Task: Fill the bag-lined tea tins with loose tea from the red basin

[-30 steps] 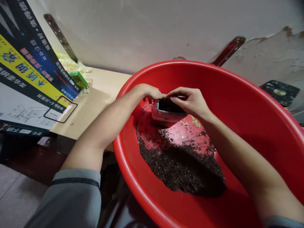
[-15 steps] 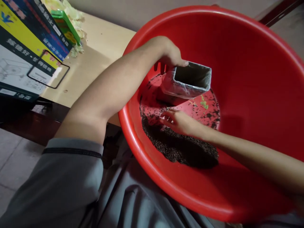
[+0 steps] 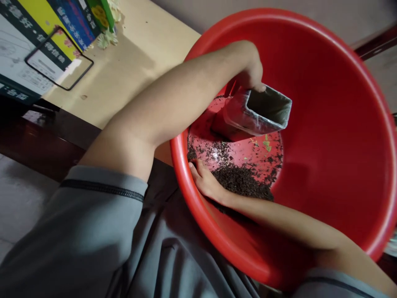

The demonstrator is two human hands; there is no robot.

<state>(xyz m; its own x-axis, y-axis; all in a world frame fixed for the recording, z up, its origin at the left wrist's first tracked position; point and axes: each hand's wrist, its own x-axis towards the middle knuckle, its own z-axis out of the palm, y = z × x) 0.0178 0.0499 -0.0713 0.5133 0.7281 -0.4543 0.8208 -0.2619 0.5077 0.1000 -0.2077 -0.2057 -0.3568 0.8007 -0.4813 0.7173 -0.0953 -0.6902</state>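
A large red plastic tub (image 3: 328, 103) fills the right side of the view. Inside it, my left hand (image 3: 252, 68) grips a square-mouthed carton (image 3: 238, 114) with silvery edges, tilted with its mouth toward me. The thumb lies over the rim; the other fingers are mostly hidden behind the wall. Low in the tub, against its near-left wall, my right hand (image 3: 209, 182) reaches down beside a heap of dark, loose, grainy material (image 3: 242, 180). Its thumb and a finger show apart, and the remaining fingers are partly hidden. Dark crumbs and green bits (image 3: 266, 142) are scattered over the tub's floor.
On the left, a pale wooden tabletop (image 3: 133, 54) carries a printed box (image 3: 37, 45), a thin black wire frame (image 3: 66, 89), a green packet (image 3: 104, 14) and pale ruffled pieces (image 3: 107, 39). The tub's rim stands close to my lap.
My right hand has moved from above the heap to the near-left wall, and the dark heap has shifted away from that wall. The left hand still holds the tilted carton; the view has shifted.
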